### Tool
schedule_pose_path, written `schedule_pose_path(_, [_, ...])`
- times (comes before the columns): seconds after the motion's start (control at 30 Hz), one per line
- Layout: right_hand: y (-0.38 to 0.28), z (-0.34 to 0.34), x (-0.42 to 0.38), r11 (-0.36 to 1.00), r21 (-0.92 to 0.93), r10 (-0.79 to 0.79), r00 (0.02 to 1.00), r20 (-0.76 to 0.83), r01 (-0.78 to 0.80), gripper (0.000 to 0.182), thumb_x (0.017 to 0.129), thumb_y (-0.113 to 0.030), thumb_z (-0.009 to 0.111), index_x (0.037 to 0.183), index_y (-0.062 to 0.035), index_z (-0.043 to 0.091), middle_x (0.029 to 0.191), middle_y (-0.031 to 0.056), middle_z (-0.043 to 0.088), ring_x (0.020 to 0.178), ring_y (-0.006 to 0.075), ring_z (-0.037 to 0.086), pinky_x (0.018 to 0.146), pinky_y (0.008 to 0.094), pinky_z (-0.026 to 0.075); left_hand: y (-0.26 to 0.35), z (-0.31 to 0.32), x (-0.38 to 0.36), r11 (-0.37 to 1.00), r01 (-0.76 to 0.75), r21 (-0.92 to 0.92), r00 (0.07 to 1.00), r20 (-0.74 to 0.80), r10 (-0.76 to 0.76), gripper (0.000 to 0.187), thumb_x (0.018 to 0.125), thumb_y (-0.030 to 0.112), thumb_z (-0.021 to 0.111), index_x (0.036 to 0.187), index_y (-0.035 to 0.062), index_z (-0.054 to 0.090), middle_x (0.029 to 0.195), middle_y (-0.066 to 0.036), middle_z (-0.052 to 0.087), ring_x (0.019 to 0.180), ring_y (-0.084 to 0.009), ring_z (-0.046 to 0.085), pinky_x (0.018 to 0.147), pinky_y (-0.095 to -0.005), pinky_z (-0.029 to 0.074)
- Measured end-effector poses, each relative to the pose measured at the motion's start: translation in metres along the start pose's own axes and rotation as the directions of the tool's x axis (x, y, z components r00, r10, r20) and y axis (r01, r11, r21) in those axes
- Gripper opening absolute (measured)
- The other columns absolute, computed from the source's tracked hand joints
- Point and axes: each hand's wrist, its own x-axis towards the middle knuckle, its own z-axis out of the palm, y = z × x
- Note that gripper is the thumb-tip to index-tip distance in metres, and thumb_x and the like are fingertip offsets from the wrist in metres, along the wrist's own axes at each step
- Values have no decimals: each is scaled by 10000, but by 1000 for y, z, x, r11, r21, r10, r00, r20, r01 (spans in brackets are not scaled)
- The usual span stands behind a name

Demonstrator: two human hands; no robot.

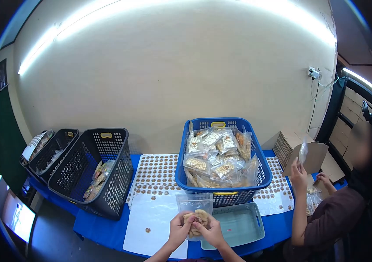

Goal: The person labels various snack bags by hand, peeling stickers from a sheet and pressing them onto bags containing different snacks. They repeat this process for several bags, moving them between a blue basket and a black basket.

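My left hand (179,230) and my right hand (213,232) both grip a clear zip bag (194,201) of pale, curved snack pieces. Both thumbs press on a small round brown sticker (197,220) on the front of the bag. The bag is upright, its zip end at the top. Below and to the left lies a white sticker sheet (151,242) with a single round sticker left of my hands. Just beyond the bag stands a blue basket (261,178) heaped with filled clear bags.
A pale green tray (256,233) sits right of my hands. Rows of stickers cover sheets (157,170) on the blue table. Black baskets (120,174) with some packs stand left. At right, a co-worker (334,214) holds a clear bag beside cardboard boxes (314,157).
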Motion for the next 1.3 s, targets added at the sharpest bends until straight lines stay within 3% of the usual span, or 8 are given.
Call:
schedule_pose_path(0.17, [16,-2,-1,997,-46,-58,997,-55,55,366,800,-61,578,1125,48,450,985,75,560,876,102,537,759,230,455,-3,1,3,997,-39,66,999,21,37,194,846,126,526,968,-25,531,849,-67,591,772,-91,552,669,-209,455])
schedule_pose_path(0.4, [19,-15,-7,954,301,49,979,-200,14,308,842,-108,528,1105,38,466,963,82,566,850,108,546,707,229,471,-7,4,6,994,105,28,958,265,-109,303,803,147,596,1044,-13,508,924,-52,567,816,-76,533,693,-203,441])
schedule_pose_path(0.67, [20,-22,-14,964,265,82,974,-210,-24,263,833,-134,551,1025,39,505,875,52,587,747,92,564,651,221,490,-2,5,4,991,134,-10,941,316,-124,319,808,135,588,1080,1,492,946,-49,563,811,-90,544,706,-222,448])
schedule_pose_path(0.83, [22,-7,-22,972,219,112,987,-116,-84,309,810,-118,579,1066,38,503,929,73,585,812,108,561,723,236,471,-11,-5,17,995,-39,-95,999,-2,39,126,828,111,556,852,-12,569,763,-38,595,726,-80,549,687,-206,437])
schedule_pose_path(1.0, [30,-5,-28,978,-208,37,999,-6,-37,380,754,-141,642,1077,0,500,943,82,587,877,129,534,781,271,429,-17,-12,21,993,-90,-79,985,-157,76,196,855,180,522,780,3,561,701,-16,552,646,-75,506,612,-212,420])
schedule_pose_path(1.1, [25,-8,-24,985,-174,-13,1000,5,13,396,744,-190,655,1064,-11,504,988,76,574,887,141,535,757,273,427,-6,-26,22,987,-163,13,955,-250,161,237,873,212,492,762,13,556,661,9,515,611,-52,449,568,-185,361])
schedule_pose_path(1.13, [22,-10,-23,986,-158,-47,999,-13,44,403,741,-198,658,1063,-10,504,997,74,571,886,141,535,750,271,426,-5,-37,23,989,-151,-5,963,-225,146,198,862,159,506,773,-6,571,687,-11,555,630,-59,484,575,-200,394])
schedule_pose_path(1.3, [-3,-22,-10,847,-499,-180,982,59,185,241,724,-175,650,894,-19,583,821,82,581,727,186,562,625,272,426,-10,-55,4,783,-257,566,957,264,124,119,799,115,548,817,11,602,746,-93,591,653,-189,563,617,-258,436])
